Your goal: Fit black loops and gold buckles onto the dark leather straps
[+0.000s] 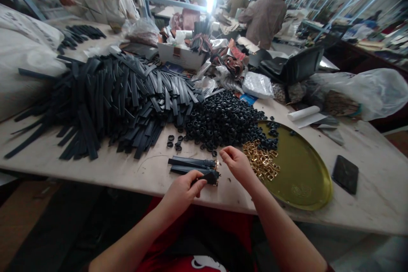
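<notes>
My left hand [188, 187] is closed on a short black strap [209, 177], thumb on top, at the table's front edge. Just beyond it, a few black straps with gold buckles [193, 162] lie side by side, buckle ends to the right. My right hand [235, 161] is pinched a little above the table, fingertips beside the heap of small black strap loops [223, 119]; whatever is in the pinch is too small or hidden to make out. Right of that hand, gold buckles [261, 161] are piled on the left part of an oval gold tray [302, 170].
A large pile of black straps [127, 97] covers the left of the table. A phone [345, 174] lies at the right. Behind are a white box [181, 56], plastic bags [372, 89] and a white paper roll [303, 113]. A co-worker [105, 4] sits across the table.
</notes>
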The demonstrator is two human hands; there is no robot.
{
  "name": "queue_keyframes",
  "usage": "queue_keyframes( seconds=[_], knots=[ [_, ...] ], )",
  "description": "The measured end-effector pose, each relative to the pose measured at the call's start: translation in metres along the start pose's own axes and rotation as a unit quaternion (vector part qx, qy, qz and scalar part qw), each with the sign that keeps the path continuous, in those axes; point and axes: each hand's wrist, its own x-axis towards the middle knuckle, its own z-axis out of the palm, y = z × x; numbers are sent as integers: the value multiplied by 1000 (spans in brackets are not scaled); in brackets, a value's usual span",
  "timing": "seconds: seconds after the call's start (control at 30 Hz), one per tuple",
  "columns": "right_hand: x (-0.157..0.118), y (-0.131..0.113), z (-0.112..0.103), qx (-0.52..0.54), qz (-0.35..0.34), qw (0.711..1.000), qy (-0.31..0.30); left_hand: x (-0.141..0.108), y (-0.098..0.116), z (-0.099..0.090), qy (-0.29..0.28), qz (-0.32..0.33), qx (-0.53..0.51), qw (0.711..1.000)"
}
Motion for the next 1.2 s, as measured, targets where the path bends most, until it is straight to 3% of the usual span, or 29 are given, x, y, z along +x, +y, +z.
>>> queue_keyframes(
  seconds=[0.07, 0.17, 0.3, 0.4, 0.43, 0.53, 0.6, 0.67, 0.77, 0.93, 1.1, 1.2],
  knots=[
    [25, 8, 4, -115, 16, 993, 4, 4, -3, -2, 20, -20, -15, 999],
    [43, 15, 14, -142, 29, 989, -26, 7, -8, -3, 27, -31, -20, 999],
    [36, 12, 12, -104, 28, 994, -25, 9, -6, -2, 46, -24, 8, 999],
    [13, 3, 3, 85, 60, 991, -80, 11, 2, 2, 83, 6, 19, 996],
    [4, -1, 0, 183, 82, 973, -112, 12, 5, 4, 96, 18, 19, 995],
    [-25, -9, -3, 412, 144, 884, -171, 9, 14, 12, 115, 49, 21, 992],
    [-41, -13, -1, 480, 162, 846, -169, 2, 18, 17, 114, 60, 26, 991],
    [-54, -14, 3, 511, 162, 830, -155, -6, 19, 21, 113, 67, 38, 991],
    [-66, -14, 10, 508, 142, 843, -106, -19, 18, 26, 107, 68, 74, 989],
    [-79, -19, 16, 416, 62, 907, -7, -29, 14, 27, 77, 49, 97, 991],
    [-87, -23, 17, 353, 52, 933, -41, -28, 16, 24, 8, 50, 77, 996],
    [-86, -23, 18, 343, 66, 937, -30, -29, 15, 23, 8, 64, 24, 998]
  ],
)
